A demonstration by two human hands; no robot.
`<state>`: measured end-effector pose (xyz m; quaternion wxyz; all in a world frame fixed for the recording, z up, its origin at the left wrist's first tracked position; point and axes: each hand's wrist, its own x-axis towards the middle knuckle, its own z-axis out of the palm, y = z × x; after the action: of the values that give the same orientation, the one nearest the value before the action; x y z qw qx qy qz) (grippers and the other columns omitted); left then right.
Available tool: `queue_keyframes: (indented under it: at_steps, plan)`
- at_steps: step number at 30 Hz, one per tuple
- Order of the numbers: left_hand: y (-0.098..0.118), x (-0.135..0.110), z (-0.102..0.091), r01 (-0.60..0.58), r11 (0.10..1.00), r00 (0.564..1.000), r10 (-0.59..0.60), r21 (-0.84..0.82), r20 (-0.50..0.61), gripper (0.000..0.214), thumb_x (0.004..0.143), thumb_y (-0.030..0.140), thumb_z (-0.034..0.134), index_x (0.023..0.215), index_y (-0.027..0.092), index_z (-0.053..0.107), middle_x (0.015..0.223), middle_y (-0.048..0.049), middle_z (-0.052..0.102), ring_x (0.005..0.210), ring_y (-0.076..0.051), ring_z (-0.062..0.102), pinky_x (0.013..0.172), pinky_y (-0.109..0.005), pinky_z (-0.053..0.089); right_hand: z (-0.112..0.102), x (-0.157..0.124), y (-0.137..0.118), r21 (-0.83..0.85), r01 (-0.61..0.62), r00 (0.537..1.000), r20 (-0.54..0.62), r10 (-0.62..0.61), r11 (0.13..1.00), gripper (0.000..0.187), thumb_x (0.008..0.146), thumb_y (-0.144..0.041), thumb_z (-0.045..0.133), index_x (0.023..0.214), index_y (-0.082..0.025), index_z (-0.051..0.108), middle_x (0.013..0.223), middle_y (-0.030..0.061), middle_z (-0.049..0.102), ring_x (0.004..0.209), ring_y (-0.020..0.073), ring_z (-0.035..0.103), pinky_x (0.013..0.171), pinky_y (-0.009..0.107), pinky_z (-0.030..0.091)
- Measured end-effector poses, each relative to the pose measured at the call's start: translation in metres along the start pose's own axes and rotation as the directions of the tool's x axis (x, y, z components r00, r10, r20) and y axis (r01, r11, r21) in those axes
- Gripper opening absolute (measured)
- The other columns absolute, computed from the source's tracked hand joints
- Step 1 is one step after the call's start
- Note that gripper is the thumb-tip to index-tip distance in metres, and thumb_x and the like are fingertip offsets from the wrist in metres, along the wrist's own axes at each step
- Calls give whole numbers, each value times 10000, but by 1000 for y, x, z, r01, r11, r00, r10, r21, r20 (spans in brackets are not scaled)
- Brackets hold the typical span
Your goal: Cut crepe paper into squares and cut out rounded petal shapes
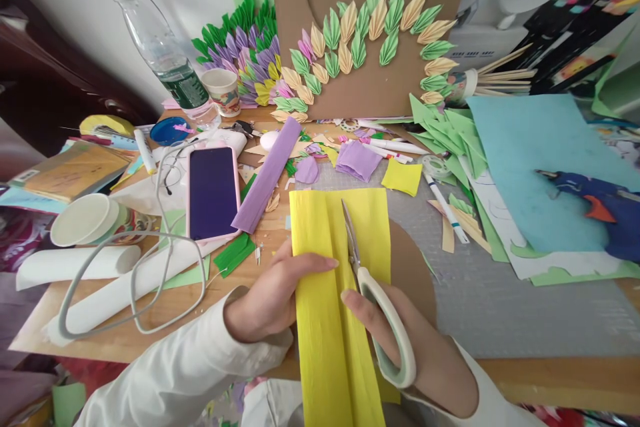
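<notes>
Yellow crepe paper (pixel 320 327), held across tabletop's (pixel 565 373) near edge | left hand (pixel 270 293): paper's left side pinched in grip | right hand (pixel 425 353): scissors (pixel 354 257) grasped, blades over paper | judged light, soft, easily torn; best held lightly by side edges

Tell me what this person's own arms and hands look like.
Both the left hand and the right hand are bare, with no gloves showing. The arms wear long, loose white sleeves, softly creased, with a wide cuff visible on the left. I see no printed markings.
</notes>
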<state>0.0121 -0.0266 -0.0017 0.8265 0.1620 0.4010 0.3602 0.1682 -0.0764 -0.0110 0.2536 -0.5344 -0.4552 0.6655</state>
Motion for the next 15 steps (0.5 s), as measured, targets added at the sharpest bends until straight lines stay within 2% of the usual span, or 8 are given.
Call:
queue_keyframes:
  at_steps: [4, 8, 10, 13, 15]
  plan:
    - [0, -1, 0, 18, 1000, 1000, -18, -4, 12, 267, 687, 81, 685, 943, 150, 649, 741, -41, 727, 606, -188, 680, 581, -273, 542, -1, 0, -2, 16, -56, 997, -43, 56, 998, 534, 835, -722, 458, 627, -236, 380, 549, -58, 334, 497, 120, 357, 470, 260, 330]
    - [-1, -2, 0, 65, 998, 985, -63, -6, 158, 136, 753, 116, 635, 881, 148, 669, 679, -56, 715, 561, -203, 684, 564, -296, 554, -3, 1, -9, 91, -71, 997, -4, 72, 993, 555, 836, -739, 417, 591, -241, 403, 533, -31, 456, 472, 130, 448, 459, 266, 374]
    - [-2, -2, -1, 74, 997, 978, -71, -6, 196, 115, 774, 123, 620, 869, 148, 680, 659, -54, 709, 561, -199, 687, 588, -297, 559, -4, 4, -11, 118, -71, 997, 11, 70, 990, 572, 824, -753, 420, 584, -234, 413, 541, -28, 476, 480, 125, 470, 470, 261, 389]
    - [-3, -1, -2, 87, 996, 979, -87, 9, 186, 97, 782, 149, 623, 857, 142, 685, 635, -59, 697, 574, -204, 689, 603, -307, 564, -5, 8, -8, 139, -87, 996, 12, 86, 987, 592, 803, -762, 455, 573, -219, 411, 523, -40, 460, 464, 104, 460, 476, 247, 382]
    - [-4, 0, -3, 75, 997, 988, -78, 27, 135, 105, 767, 159, 640, 861, 139, 684, 646, -58, 696, 569, -203, 680, 598, -319, 569, -4, 11, -3, 168, -103, 995, 1, 104, 980, 578, 799, -740, 500, 576, -215, 404, 512, -53, 436, 451, 92, 437, 458, 233, 363]
